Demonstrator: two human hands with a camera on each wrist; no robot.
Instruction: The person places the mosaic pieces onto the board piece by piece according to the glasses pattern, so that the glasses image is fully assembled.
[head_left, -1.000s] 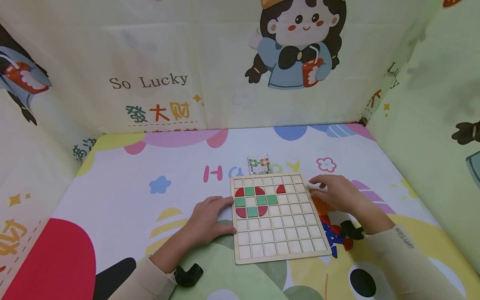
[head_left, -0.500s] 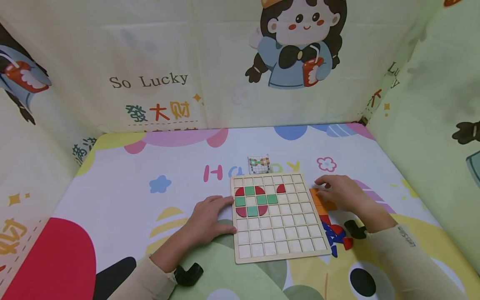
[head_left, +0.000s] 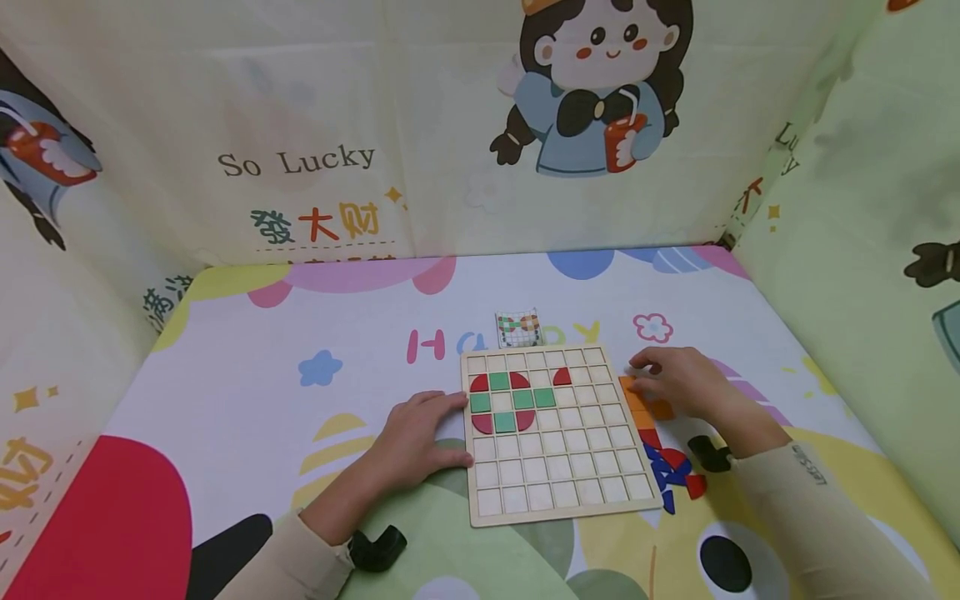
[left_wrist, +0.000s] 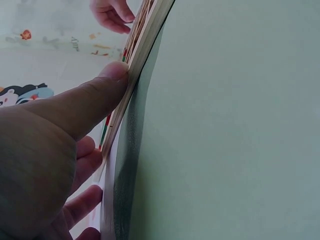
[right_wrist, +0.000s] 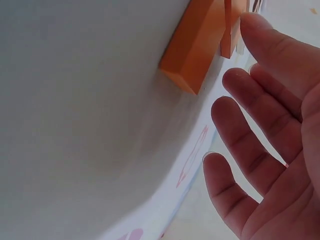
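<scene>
A wooden grid board (head_left: 525, 518) lies on the patterned cloth, with green square tiles (head_left: 544, 399) and red quarter-round tiles (head_left: 562, 378) in its upper cells. My left hand (head_left: 416, 442) rests at the board's left edge; its thumb touches the rim in the left wrist view, the fingers spread ahead of it. Past the right edge, my right hand (head_left: 682, 387) hovers beside orange tiles (head_left: 632, 400). In the right wrist view its fingers are loosely bent and hold nothing, and the thumb tip is right by an orange tile (right_wrist: 189, 55).
Behind the board lies a small pattern card (head_left: 519, 329). Red tiles (head_left: 696, 487) and blue tiles (head_left: 670, 468) are heaped along the board's right side. Printed cloth walls (head_left: 450, 108) enclose the table at the back and sides.
My right hand has drawn slightly to the right, away from the board's edge, uncovering more of the orange tiles. The left hand and the tiles on the board stay put.
</scene>
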